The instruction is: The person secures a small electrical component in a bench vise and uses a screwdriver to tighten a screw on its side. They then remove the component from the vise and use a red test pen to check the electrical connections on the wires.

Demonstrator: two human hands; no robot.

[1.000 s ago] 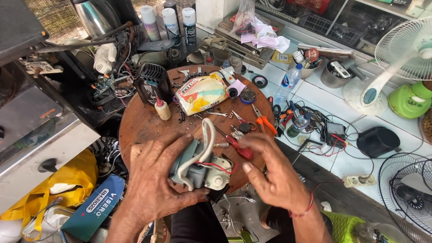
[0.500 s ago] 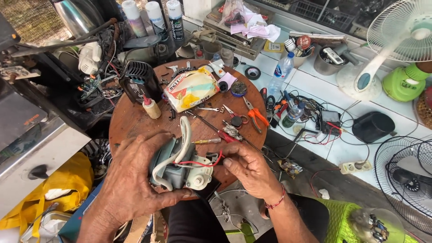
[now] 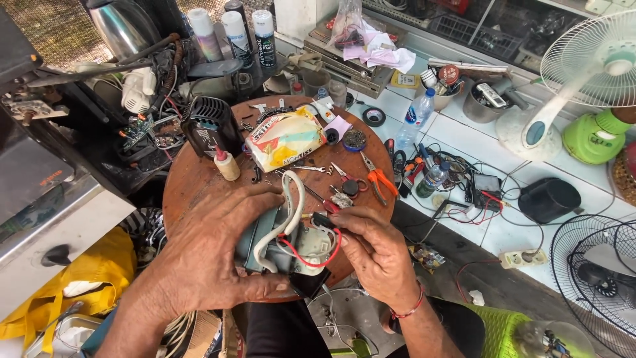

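The left hand (image 3: 205,258) gripped a heavy-looking, rigid grey motor (image 3: 281,242); the right hand (image 3: 374,248) pinched its flimsy red wire (image 3: 318,260).

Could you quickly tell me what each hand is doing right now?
Left hand: closed around the grey motor unit.
Right hand: pinching the red wire at its black connector.

Repair workshop: scattered pliers (image 3: 379,180), fans (image 3: 583,66).

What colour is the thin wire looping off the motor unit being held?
Red wire, clearest in the head view.
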